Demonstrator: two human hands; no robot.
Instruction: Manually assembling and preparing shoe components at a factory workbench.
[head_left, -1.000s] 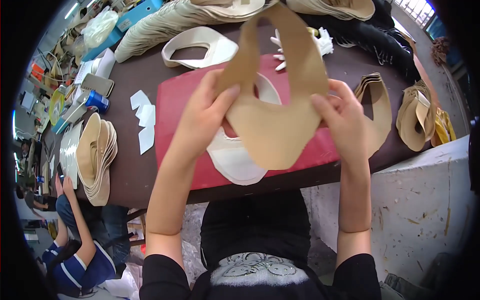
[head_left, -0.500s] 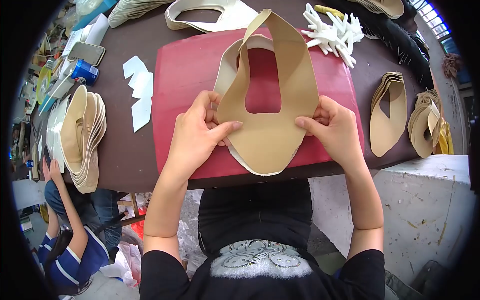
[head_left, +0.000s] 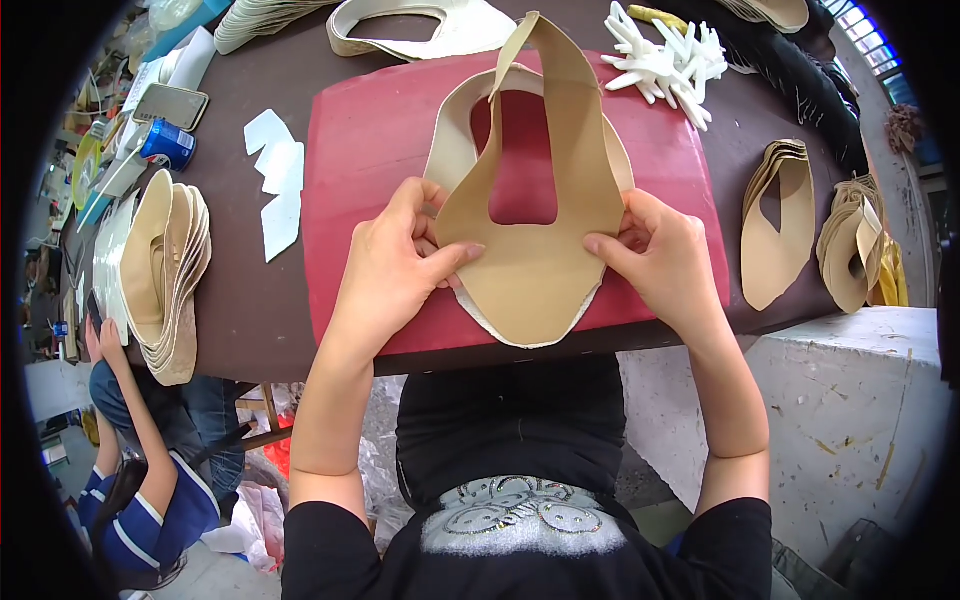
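A tan shoe upper point(head_left: 530, 275) with a wide U-shaped opening lies over a white lining piece point(head_left: 455, 135), whose edge shows at the sides and along the lower tip. My left hand point(head_left: 395, 265) pinches the left edge, thumb on top and fingers tucked beneath. On the opposite edge my right hand point(head_left: 665, 250) has the same kind of pinch. The upper's back strap rises in a folded peak above the lining. Both pieces are over a red mat point(head_left: 370, 165); my curled fingers are partly hidden under them.
Stacks of tan uppers stand at the left point(head_left: 170, 270) and right point(head_left: 780, 225) of the brown table point(head_left: 240, 320). White jagged cut pieces point(head_left: 283, 185), a blue can point(head_left: 168, 145), a phone point(head_left: 172, 106) and a white spiky bundle point(head_left: 665, 60) lie around. A co-worker point(head_left: 150, 510) sits at lower left.
My right hand has shifted slightly left, bringing the tan upper's right edge inward. More of the white lining now shows along the right side. My left hand has barely moved.
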